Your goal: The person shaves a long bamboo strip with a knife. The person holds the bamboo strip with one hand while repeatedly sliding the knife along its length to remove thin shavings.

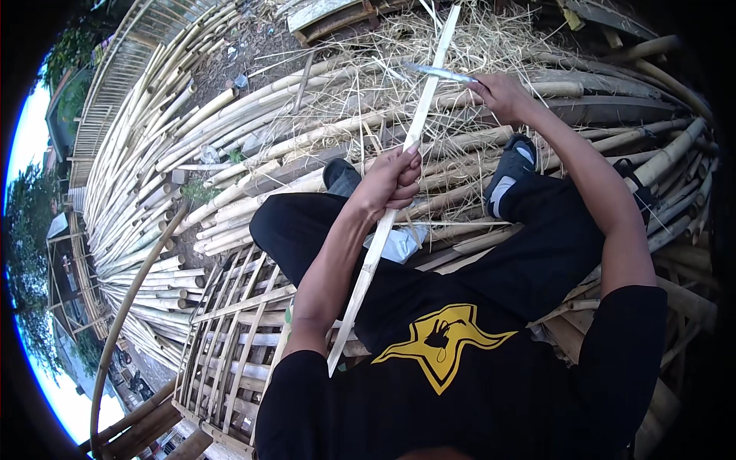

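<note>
My left hand is closed around the middle of a long, flat bamboo strip. The strip runs on a slant from beside my left upper arm up to the top of the view. In my right hand is a knife, its handle mostly hidden by my fingers. The blade points left and crosses the strip's upper part, seemingly touching it. Thin pale shavings lie spread around and beyond the blade.
Many bamboo poles lie stacked under and around my sandalled feet. A slatted bamboo frame stands at my left. A crumpled white plastic bag lies between my legs. A bent pole rises at the left, and a wooden crate sits at the far side.
</note>
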Available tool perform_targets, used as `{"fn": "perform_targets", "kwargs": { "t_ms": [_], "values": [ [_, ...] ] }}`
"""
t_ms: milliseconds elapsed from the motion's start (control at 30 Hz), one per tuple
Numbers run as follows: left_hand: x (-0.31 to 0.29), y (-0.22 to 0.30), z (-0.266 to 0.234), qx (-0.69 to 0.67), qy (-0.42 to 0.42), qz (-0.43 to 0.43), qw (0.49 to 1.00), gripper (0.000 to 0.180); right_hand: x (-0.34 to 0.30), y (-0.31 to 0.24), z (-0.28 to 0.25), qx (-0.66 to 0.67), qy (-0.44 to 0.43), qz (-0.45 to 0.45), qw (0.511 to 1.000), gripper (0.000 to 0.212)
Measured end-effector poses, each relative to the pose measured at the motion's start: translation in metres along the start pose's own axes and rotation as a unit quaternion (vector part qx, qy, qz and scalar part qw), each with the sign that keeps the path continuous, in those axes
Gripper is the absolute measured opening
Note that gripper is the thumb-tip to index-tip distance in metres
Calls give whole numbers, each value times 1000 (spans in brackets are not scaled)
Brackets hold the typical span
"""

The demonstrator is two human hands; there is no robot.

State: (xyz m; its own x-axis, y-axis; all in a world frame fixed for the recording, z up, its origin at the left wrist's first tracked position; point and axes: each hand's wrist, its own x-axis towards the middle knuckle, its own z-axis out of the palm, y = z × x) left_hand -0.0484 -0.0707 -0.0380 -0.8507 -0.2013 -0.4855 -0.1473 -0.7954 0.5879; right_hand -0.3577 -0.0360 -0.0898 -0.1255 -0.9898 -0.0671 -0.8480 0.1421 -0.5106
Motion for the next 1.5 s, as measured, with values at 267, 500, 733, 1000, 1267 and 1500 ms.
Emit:
{"fn": "perform_targets", "kwargs": {
  "t_ms": [267, 500, 733, 1000, 1267, 1500],
  "values": [
    [-2, -4, -5, -5, 15, 6, 1000, 28, 4, 58, -43, -18, 134, 102, 986, 56],
    [4, -1, 0, 5, 0, 13, 1000, 28, -10, -40, -3, 89, -32, -37, 995, 48],
    [1, -8, 0, -8, -1, 20, 1000, 27, -7, -13, 2, 24, -19, -51, 998, 50],
    [4, -14, 2, -33, -11, 2, 999, 26, -11, 13, -13, -78, -5, -19, 997, 52],
    [9, -17, 6, -85, -37, -39, 995, 24, -13, 46, -19, -136, 29, 21, 990, 60],
    [-1, -21, -10, -75, -17, -44, 996, 22, -3, 34, 5, -116, 28, 28, 993, 57]
  ]
}}
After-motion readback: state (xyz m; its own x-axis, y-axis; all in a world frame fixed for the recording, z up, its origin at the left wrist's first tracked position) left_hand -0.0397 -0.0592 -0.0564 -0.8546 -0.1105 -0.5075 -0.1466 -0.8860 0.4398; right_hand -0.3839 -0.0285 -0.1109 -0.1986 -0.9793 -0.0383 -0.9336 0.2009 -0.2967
